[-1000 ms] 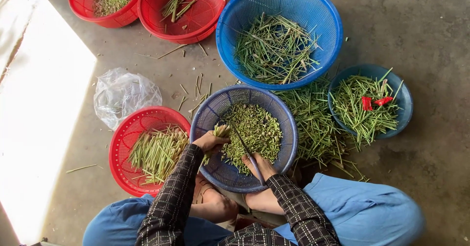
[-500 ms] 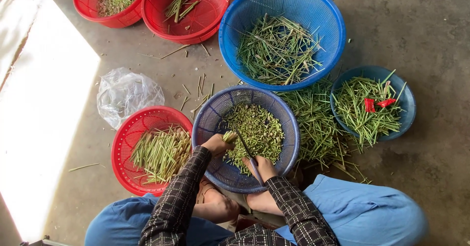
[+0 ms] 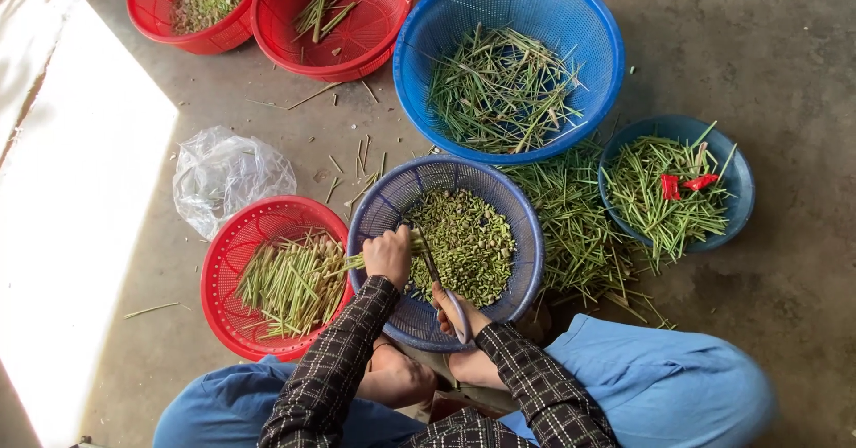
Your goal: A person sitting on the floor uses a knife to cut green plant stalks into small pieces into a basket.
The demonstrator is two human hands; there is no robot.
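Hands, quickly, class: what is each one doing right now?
Left hand: closed on a bunch of green stalks over the purple-blue basket.
Right hand: closed on the scissors.

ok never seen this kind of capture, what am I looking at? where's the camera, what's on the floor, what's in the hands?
No robot here: one camera on a person's head looks down at their own two hands. They sit on a concrete floor among baskets. The left hand grips a bunch of green stalks over the blue-grey basket of chopped green pieces. The right hand holds scissors. Beside it: a red basket of trimmed stalks, a large blue basket and a small blue bowl of thin green stems, two more red baskets and a plastic bag.
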